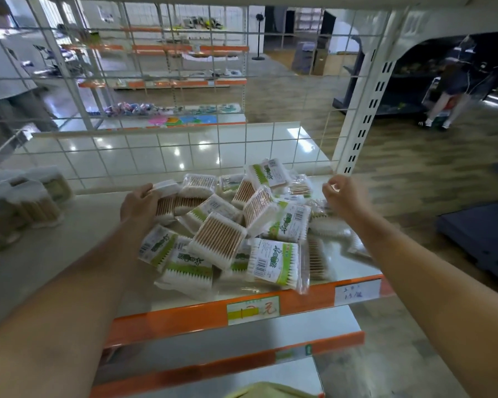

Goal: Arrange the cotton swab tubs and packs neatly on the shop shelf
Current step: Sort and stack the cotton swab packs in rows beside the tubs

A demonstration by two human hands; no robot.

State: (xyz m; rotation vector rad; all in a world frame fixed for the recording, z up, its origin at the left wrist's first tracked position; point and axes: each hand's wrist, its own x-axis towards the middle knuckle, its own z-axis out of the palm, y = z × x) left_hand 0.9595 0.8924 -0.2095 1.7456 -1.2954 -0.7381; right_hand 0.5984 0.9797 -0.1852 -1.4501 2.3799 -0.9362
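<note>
1. Head view: the left hand [138,206] reaches onto the shelf [69,242], its fingers [145,191] curled round a cotton swab tub [165,202] that lies tilted on its side, white lid at the fingertips and wooden sticks showing through the clear wall just past the knuckles.
2. The right hand [344,196] hangs above the back right corner of the shelf, fingers [332,186] curled loosely inward; whether they pinch anything I cannot tell, as the hand is blurred.
3. Between the two hands, and spreading from the fingers toward the front edge, lies a jumbled heap of cotton swab packs [242,225], overlapping at all angles.
4. One pack with bare wooden sticks facing up [217,239] lies just right of the left wrist, on top of the heap.
5. A pack with a green and white label [275,262] lies at the front of the heap, overhanging the orange shelf edge [184,317].
6. Well to the left of the left hand's fingers, upright tubs [41,202] stand grouped on the shelf, blurred.
7. Behind the fingers rises a white wire grid [219,145].
8. Below the heap, a price tag [253,310] sits on the orange edge.
</note>
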